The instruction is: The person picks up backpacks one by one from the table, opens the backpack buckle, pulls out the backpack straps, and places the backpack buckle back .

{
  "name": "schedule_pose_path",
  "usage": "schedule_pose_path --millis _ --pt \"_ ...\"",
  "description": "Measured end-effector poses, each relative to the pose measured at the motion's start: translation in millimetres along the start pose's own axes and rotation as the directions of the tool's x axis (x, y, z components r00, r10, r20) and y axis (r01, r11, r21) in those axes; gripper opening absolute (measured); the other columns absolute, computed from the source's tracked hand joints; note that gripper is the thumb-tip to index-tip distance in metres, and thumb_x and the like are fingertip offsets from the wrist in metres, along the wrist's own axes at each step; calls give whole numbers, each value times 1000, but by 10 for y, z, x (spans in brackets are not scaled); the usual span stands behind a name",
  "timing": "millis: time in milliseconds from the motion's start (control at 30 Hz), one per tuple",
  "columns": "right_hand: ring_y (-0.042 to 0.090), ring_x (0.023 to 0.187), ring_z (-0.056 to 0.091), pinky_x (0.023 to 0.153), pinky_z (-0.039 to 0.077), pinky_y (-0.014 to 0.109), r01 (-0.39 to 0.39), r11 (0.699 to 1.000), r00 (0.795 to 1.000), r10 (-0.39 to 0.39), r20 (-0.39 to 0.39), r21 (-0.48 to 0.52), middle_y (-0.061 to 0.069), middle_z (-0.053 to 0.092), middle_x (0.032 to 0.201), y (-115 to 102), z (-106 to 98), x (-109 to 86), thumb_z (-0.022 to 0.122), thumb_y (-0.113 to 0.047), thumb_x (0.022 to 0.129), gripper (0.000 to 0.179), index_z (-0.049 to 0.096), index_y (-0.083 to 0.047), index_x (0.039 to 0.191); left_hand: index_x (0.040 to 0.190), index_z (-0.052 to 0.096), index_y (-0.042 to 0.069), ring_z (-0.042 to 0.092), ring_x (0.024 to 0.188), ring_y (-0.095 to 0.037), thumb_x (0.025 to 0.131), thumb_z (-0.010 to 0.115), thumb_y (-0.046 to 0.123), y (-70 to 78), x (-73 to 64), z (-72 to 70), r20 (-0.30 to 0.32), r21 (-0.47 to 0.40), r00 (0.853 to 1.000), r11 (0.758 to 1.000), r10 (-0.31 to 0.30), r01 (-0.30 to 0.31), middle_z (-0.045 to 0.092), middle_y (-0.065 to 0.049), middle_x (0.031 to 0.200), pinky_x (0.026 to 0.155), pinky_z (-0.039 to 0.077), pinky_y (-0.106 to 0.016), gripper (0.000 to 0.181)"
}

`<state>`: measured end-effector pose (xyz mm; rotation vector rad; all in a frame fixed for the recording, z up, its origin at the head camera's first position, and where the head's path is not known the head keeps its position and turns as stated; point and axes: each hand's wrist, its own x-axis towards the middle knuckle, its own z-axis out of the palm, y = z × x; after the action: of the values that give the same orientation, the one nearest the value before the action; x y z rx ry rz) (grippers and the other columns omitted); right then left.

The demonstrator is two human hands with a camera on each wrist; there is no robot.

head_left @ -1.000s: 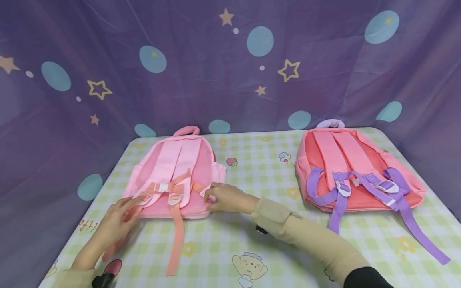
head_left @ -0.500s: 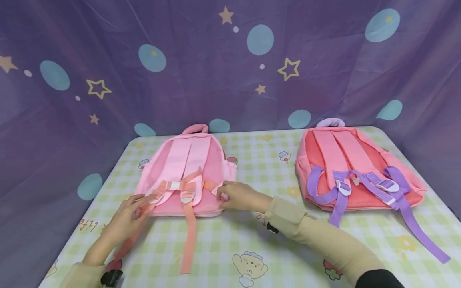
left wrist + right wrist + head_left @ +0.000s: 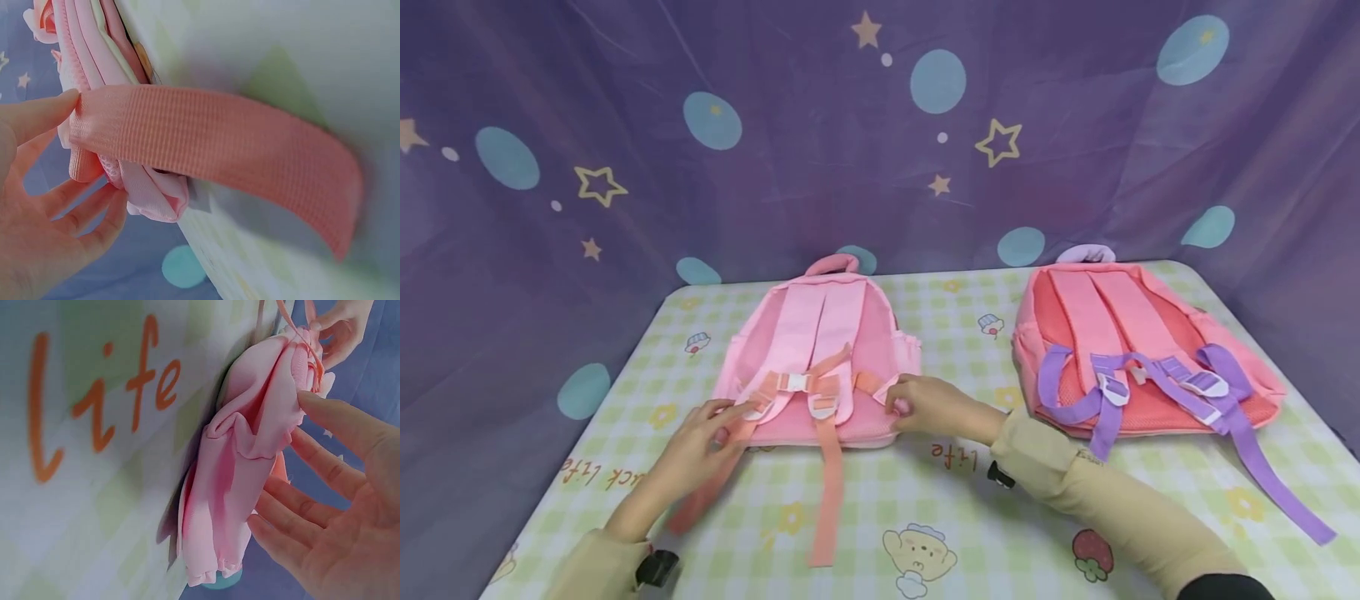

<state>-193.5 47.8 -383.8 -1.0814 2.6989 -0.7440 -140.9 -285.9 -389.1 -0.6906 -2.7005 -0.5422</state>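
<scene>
A light pink backpack (image 3: 797,325) lies on its front on the table, its shoulder straps upward and carry loop (image 3: 833,264) at the far end. Coral webbing crosses its lower back, joined by a white buckle (image 3: 793,382). My left hand (image 3: 696,446) holds the lower left corner; in the left wrist view its thumb presses the edge of a coral strap (image 3: 219,140), fingers against the bag behind. At the lower right corner, my right hand (image 3: 943,408) grips the bag's side, thumb and fingers on the pink fabric (image 3: 262,419) in the right wrist view. Palm-side contact is partly hidden.
A second, coral-pink backpack (image 3: 1093,321) with purple straps (image 3: 1273,475) lies at the table's right. The table wears a green checked cloth (image 3: 985,533) with printed figures. Behind stands a purple curtain (image 3: 820,192). One loose coral strap end (image 3: 827,517) trails toward the front.
The pink backpack has slid to the right across the table, with both hands moving along on its lower corners. The coral-pink backpack stays where it was.
</scene>
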Motion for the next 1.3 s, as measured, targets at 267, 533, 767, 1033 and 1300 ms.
schedule_pose_path --millis 267,533,767,1033,1300 --pt "13 72 52 68 43 29 -23 1000 1000 23 -11 -3 -1 56 87 103 -80 -136 70 -18 71 15 64 -13 84 115 58 11 43 80 -20 67 72 1 118 109 93 31 -12 999 1000 17 -16 53 -14 104 61 38 -30 51" --pt "13 70 51 67 43 28 -5 1000 999 4 -37 -28 0 56 81 248 -171 -290 70 -15 69 14 64 -11 81 118 57 10 45 86 -24 68 72 1 279 224 175 113 -7 994 1000 -6 7 52 -14 107 66 39 -34 53" --pt "14 71 54 67 44 29 1 999 998 -4 -69 -43 -1 57 78 384 -245 -423 71 -12 66 14 64 -10 78 118 57 12 45 86 -22 68 74 4 405 314 251 124 -14 992 1000 19 -18 52 -13 106 67 41 -33 54" --pt "12 66 49 61 40 26 -21 999 997 17 -75 -48 -2 56 74 506 -307 -545 71 -10 66 14 63 -9 77 119 57 15 44 85 -18 69 72 5 529 384 340 122 -17 990 998 68 -67 53 -8 104 68 39 -33 53" --pt "13 67 47 60 38 24 -14 999 996 11 -85 -31 0 57 76 607 -387 -690 70 -5 65 16 63 -6 80 119 56 19 48 86 -18 68 72 6 650 428 419 113 -13 986 992 125 -124 53 -7 102 61 35 -28 55"
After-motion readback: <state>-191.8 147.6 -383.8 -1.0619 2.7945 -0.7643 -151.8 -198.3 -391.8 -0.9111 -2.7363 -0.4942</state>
